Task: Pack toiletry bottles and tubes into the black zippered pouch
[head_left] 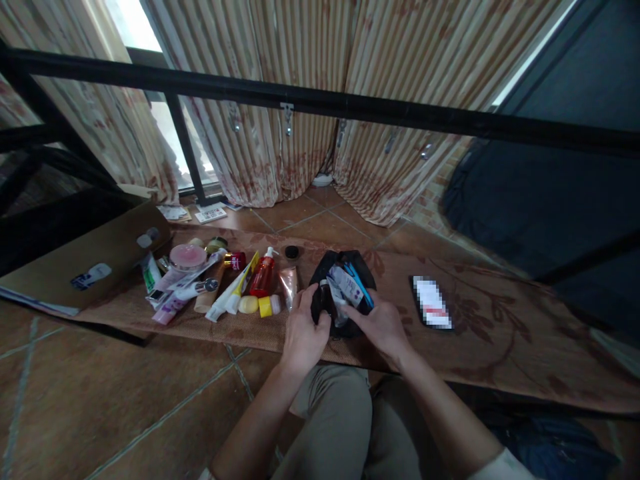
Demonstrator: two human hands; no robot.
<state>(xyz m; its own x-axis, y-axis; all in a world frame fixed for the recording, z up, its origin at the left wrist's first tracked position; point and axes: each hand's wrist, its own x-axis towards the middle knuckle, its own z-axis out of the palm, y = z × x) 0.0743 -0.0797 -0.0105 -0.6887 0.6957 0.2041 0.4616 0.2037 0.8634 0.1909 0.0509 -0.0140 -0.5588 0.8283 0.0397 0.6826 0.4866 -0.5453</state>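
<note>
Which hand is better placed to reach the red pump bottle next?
The left hand, probably: it is at the side of the pouch nearer the pump bottle, while the right hand, opposite, would likely have to cross the pouch.

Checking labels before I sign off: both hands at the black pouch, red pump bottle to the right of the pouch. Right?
Wrong side: the red pump bottle is to the left of the black pouch, per the head view. Left hand and right hand are both at the pouch, as stated.

Striped curtains (300, 40) (reddish blotches low down), tiled floor (125, 373), black rail (320, 102), bright window (133, 27) left.
</note>
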